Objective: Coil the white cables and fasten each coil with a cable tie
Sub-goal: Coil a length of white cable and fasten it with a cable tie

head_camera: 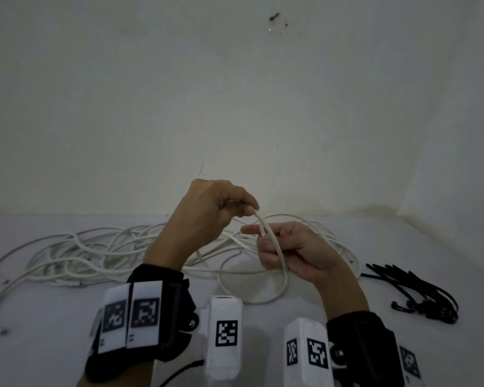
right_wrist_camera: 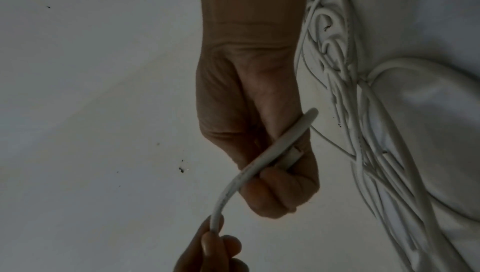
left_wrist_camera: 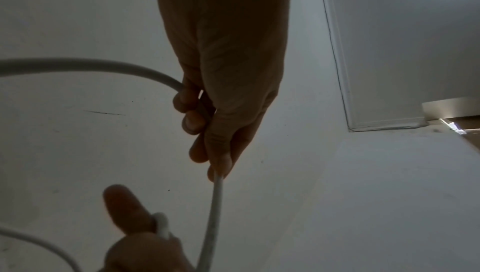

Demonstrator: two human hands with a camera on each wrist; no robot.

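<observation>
Cables [head_camera: 101,255] sprawl loose across the white surface, black ties [head_camera: 419,297] waiting at right. Left hand [head_camera: 207,210] pinches one cable [head_camera: 274,247]; right hand [head_camera: 294,250] curls round its first loop. Coiling's just starting, I'd say: next, feed another turn across.

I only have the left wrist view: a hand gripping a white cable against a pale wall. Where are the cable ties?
Observer: The bundle of black plastic cable ties lies on the white table, to the right of the right hand, untouched.
Operator: Is that hand holding the same white cable?
Observer: Yes. The right hand grips the white round cable just below the left hand, with one loop hanging down to the table.
Operator: How much cable is left loose?
Observer: A tangled heap of white cables is spread behind both wrists, mostly to the left; no finished coil shows.
</observation>
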